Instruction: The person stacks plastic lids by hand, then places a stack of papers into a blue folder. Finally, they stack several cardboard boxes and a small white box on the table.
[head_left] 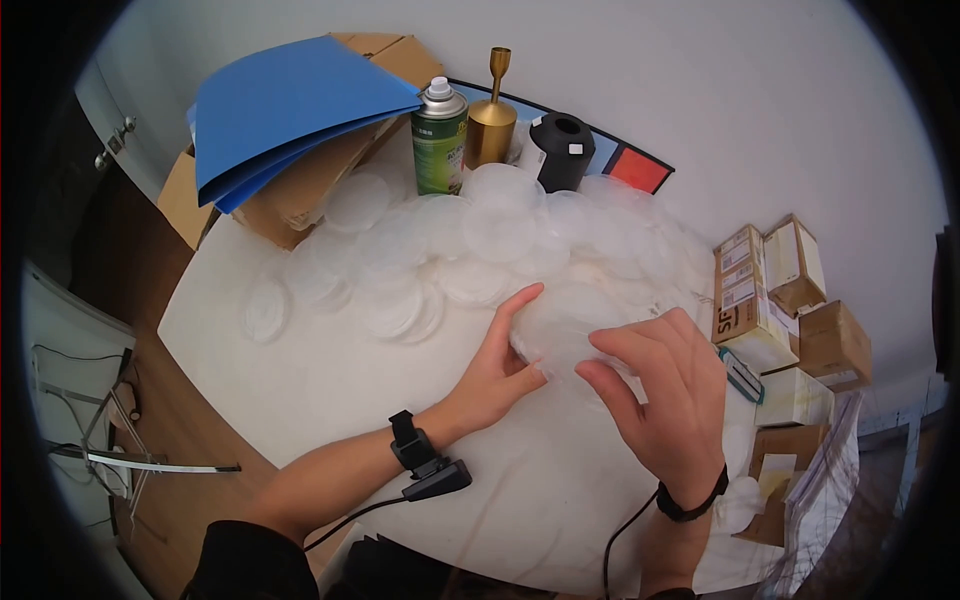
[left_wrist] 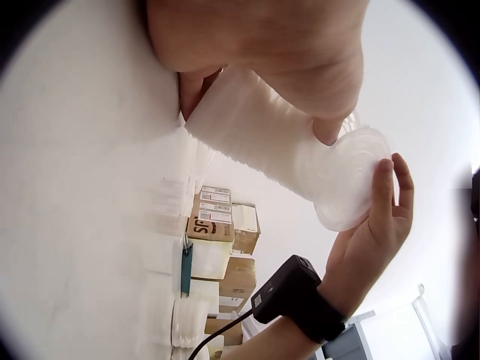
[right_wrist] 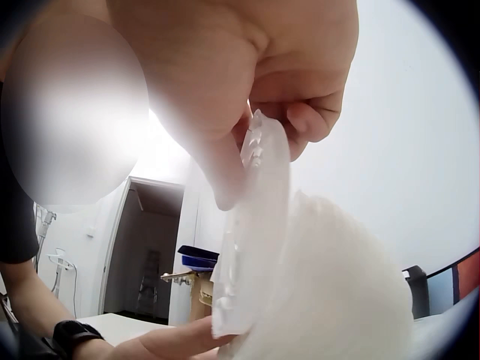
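Observation:
A tall stack of clear, frosted round plastic lids [left_wrist: 251,131] stands on the table, with my left hand [head_left: 490,382] gripping round its side. My right hand [head_left: 672,390] pinches a single lid [right_wrist: 262,225] by its rim, between thumb and fingers. That lid is tipped up at the top of the stack, as the right wrist view shows, its lower edge close to the left hand's finger. From above, the stack is partly hidden by both hands.
Many loose lids [head_left: 500,225] lie piled behind the hands. At the back stand a green spray can [head_left: 438,140], a brass candlestick [head_left: 491,125], a black cylinder [head_left: 562,150] and blue folders [head_left: 300,105] on a carton. Cardboard boxes [head_left: 838,345] line the right side.

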